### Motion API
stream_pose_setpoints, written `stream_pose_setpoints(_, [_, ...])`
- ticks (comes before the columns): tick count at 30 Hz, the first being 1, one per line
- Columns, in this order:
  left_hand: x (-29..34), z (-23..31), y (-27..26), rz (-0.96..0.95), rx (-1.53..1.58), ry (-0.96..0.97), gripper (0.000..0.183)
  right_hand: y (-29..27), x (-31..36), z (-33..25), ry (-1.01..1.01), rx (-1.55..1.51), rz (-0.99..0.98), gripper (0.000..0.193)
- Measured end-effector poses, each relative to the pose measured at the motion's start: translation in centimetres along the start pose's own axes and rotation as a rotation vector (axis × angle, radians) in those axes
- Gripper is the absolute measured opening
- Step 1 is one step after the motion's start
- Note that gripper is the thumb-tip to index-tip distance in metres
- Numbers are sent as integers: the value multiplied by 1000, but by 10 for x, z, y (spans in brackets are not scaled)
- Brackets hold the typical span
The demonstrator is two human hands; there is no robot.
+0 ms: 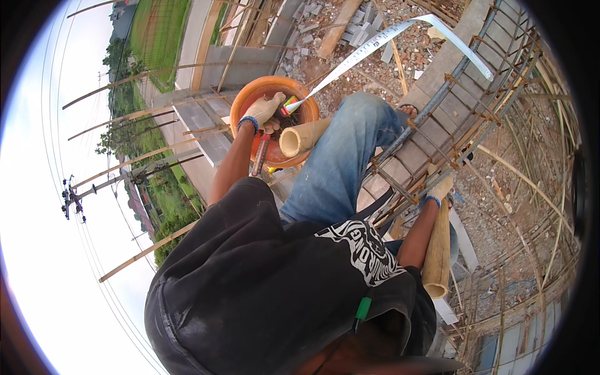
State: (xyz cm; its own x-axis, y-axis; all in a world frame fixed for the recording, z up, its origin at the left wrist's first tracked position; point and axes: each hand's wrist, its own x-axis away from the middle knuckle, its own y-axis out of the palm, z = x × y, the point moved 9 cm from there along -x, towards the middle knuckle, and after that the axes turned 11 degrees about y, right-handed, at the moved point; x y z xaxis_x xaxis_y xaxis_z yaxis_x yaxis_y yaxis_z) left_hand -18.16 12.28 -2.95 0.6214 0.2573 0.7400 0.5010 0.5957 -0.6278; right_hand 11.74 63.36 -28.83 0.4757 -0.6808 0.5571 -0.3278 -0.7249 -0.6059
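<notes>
My left hand [262, 112], in a pale knit work glove, reaches into an orange bucket [242, 94]. Its thumb and fingers are apart, with a dark gap between them. Right beside it in the bucket is a tape measure [289, 106] with a red and yellow-green case; its white blade [375, 44] runs out in a long bent arc. A red-handled tool [259, 156] leans on the rim just below my fingers. My right hand [441, 186], also gloved, lies against a bamboo pole [437, 250] beside the rebar; its fingers are partly hidden.
A rebar cage [431, 119] with tied stirrups runs diagonally along brickwork at the right. Another bamboo pole [300, 137] crosses the bucket's near side, beside my bent knee [359, 125]. Rubble and grey blocks [369, 31] lie far below. Thin scaffold poles [134, 119] stick out at the left.
</notes>
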Motion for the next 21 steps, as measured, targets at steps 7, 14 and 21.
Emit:
stream_pose_setpoints(7, [2, 28, -17, 12, -464, 113, 60, 4, -11, 8, -29, 93, 32, 34])
stream_pose_setpoints(14, [10, 12, -38, 395, -745, 443, 36, 16, -17, 29, 149, -24, -84, 40])
stream_pose_setpoints(21, [-20, -13, -1, -65, -1266, 392, 31, 17, -11, 24, 124, -119, -81, 43])
